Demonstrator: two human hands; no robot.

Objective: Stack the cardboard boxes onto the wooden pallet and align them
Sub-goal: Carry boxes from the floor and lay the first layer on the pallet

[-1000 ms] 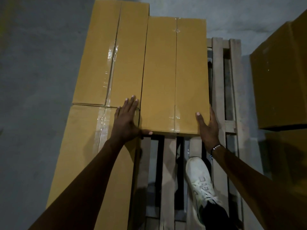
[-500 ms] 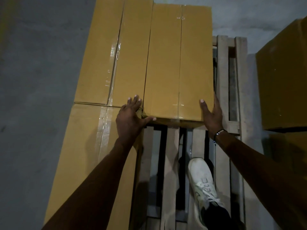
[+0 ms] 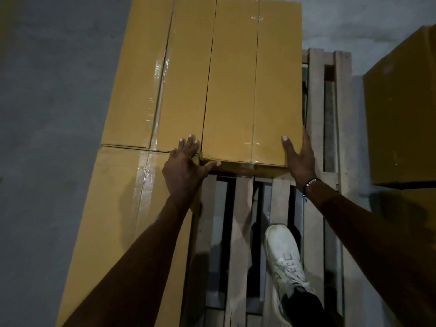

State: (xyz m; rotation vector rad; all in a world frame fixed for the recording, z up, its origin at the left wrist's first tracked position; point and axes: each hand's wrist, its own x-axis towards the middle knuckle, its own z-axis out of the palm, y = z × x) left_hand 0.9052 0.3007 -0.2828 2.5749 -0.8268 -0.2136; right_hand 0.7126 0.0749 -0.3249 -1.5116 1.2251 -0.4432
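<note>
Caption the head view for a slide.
Both hands, left and right, press a cardboard box into line on the wooden pallet.

Dim, grainy view; tape [image 3: 162,67] glints, arms cast soft shadows, edges bend with wide-angle distortion.

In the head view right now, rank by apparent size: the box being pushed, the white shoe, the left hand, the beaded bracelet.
1. box being pushed
2. white shoe
3. left hand, though it sits nearer the camera than the shoe, so its true rank is unsure
4. beaded bracelet
</note>
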